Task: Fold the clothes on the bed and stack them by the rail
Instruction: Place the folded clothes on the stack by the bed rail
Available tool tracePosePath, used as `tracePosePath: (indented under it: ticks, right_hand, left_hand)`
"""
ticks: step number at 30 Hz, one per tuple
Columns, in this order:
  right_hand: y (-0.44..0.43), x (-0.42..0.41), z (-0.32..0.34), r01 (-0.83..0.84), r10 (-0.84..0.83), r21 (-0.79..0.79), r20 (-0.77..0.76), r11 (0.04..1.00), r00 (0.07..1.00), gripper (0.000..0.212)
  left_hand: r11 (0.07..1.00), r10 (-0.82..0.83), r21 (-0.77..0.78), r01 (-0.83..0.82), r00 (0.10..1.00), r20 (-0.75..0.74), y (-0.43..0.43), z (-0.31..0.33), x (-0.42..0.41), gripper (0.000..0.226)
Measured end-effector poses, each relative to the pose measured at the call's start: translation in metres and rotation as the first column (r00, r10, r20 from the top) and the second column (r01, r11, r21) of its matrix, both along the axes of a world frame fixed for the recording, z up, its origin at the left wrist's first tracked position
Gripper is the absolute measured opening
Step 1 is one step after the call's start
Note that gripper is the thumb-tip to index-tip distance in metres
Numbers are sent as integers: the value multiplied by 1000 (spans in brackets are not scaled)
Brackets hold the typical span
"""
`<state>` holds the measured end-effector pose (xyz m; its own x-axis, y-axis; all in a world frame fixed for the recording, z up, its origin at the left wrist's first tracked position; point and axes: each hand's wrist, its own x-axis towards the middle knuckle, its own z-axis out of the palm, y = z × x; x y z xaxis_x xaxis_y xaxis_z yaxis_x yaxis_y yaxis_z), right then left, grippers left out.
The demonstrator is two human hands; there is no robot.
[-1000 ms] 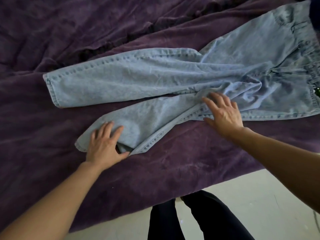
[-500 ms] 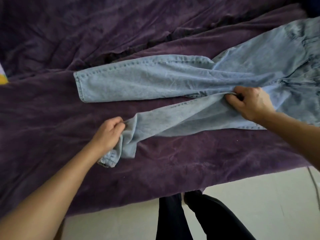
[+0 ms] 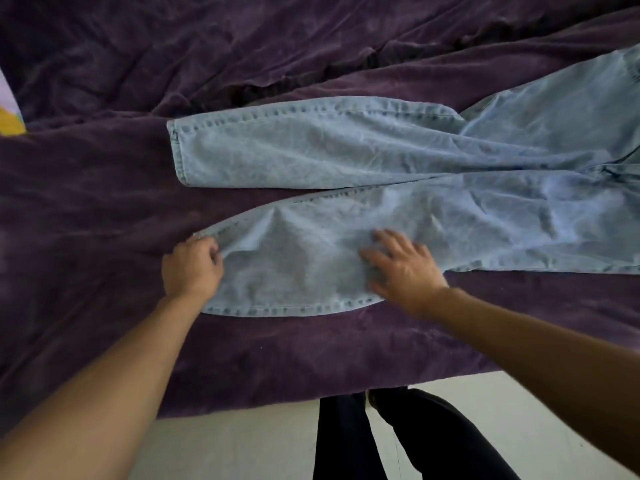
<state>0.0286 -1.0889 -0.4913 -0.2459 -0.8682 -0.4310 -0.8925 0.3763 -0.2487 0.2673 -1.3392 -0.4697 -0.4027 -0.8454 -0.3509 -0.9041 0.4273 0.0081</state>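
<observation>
Light blue jeans (image 3: pixel 346 150) lie spread across the purple bed cover (image 3: pixel 104 220), waist off to the right, both legs pointing left. The far leg lies flat. The near leg is spread wide beside it. My left hand (image 3: pixel 192 266) grips the hem end of the near leg with curled fingers. My right hand (image 3: pixel 403 268) lies flat with spread fingers on the near leg, a little right of the left hand, pressing the denim down.
A patch of pale and yellow cloth (image 3: pixel 8 109) shows at the left edge. The bed's near edge (image 3: pixel 277 400) runs across the lower view, with pale floor (image 3: pixel 242 445) and my dark trouser legs (image 3: pixel 381 441) below it.
The near leg, bunched and twisted half a second ago, now lies spread flat. My right hand let go of the fabric near the crotch and moved left to press flat on the leg.
</observation>
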Motion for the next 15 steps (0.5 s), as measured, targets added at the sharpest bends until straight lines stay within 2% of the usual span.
tracePosePath:
  ticks: [1,3,6,8,11,15]
  right_hand:
    - [2,14,-7,-32,31,59,21,998,999,65]
    - [4,36,-16,-83,76,105,71,991,995,72]
    - [0,45,-13,-38,40,-17,191,999,981,61]
    - [-2,30,-4,94,-59,-146,228,985,972,48]
    - [7,-18,11,347,-309,-250,177,904,934,35]
    - [57,-112,33,645,-647,-332,120,689,753,28]
  left_hand:
    - [996,79,-45,-81,995,-60,-7,-1,1,6]
    - [982,143,-112,-154,984,-105,-25,1,1,7]
    - [966,97,-235,-107,994,-52,-46,8,-6,16]
    - [963,16,-269,-29,999,-50,-44,12,-20,31]
    - [964,-175,-227,140,974,-142,-14,21,-65,32]
    - [917,-391,-35,398,873,-291,73,29,-148,16]
